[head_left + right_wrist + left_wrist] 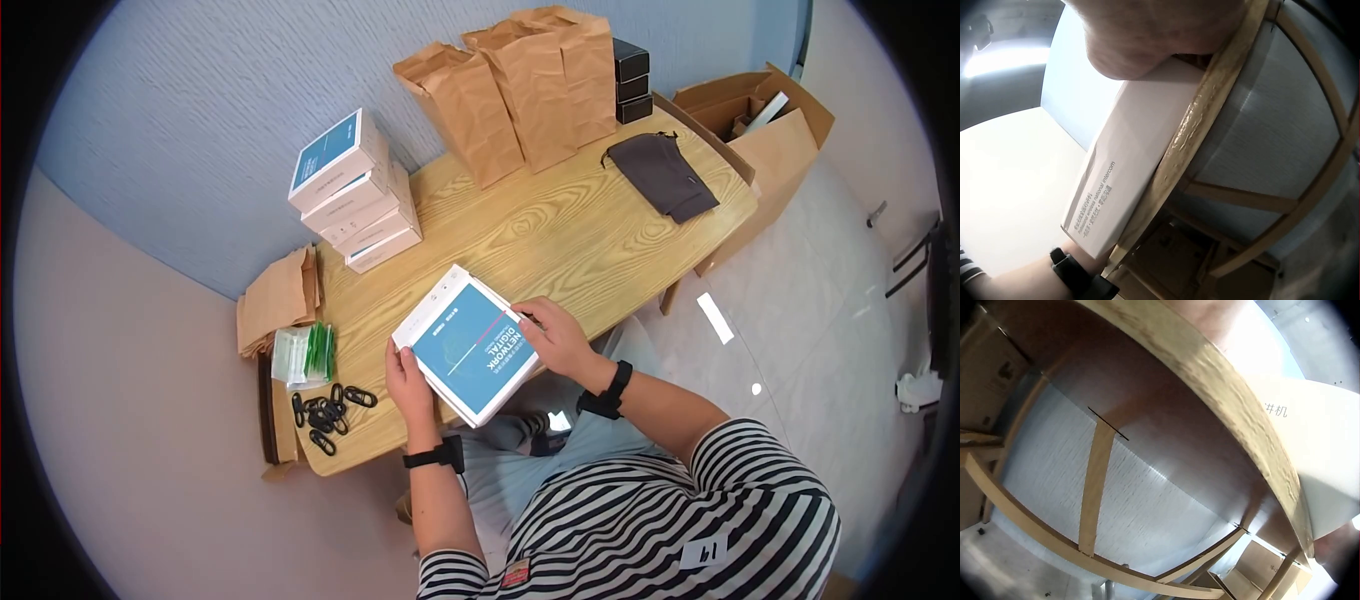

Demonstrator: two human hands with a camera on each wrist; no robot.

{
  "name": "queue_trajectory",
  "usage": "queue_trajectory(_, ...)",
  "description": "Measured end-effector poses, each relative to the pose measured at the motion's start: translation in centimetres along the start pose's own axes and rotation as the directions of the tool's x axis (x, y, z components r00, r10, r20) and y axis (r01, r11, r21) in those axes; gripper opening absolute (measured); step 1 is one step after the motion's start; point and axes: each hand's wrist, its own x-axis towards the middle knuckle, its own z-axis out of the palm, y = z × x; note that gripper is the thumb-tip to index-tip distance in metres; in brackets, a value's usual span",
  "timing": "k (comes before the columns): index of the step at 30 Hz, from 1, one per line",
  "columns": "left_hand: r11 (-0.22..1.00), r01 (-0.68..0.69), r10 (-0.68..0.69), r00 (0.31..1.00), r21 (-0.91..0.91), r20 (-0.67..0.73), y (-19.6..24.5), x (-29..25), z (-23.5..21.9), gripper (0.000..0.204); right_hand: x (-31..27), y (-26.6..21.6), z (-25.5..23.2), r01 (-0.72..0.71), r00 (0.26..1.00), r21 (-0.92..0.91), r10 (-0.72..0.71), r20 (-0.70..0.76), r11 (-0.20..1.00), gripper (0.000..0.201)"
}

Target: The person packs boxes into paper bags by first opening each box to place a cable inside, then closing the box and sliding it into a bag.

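A flat white box (470, 345) with a blue top face printed "NETWORK DIGITAL" sits tilted over the near edge of the wooden table (560, 240). My left hand (408, 378) grips its left side, thumb on top. My right hand (550, 335) holds its right side with the fingers curled over the edge. In the right wrist view the box's white side (1129, 156) with small print lies against the table edge (1191, 131), under my right hand (1160, 31). The left wrist view looks up along the table's underside (1147, 425), and the white box (1325, 462) juts past the rim.
A stack of similar boxes (355, 190) stands at the left back. Upright brown paper bags (520, 85) and black boxes (632, 78) line the far edge. A dark pouch (665, 172), flat paper bags (278, 300), green-white packets (305, 352) and black clips (325, 408) lie about. An open carton (770, 130) stands to the right.
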Motion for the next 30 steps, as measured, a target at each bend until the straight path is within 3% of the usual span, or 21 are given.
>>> queue_trajectory(30,1.000,0.018,-0.017,0.999,-0.010,0.029,-0.17,0.10,-0.15,0.047,0.11,0.16,-0.13,0.010,1.000,-0.015,-0.010,0.005,1.000,0.033)
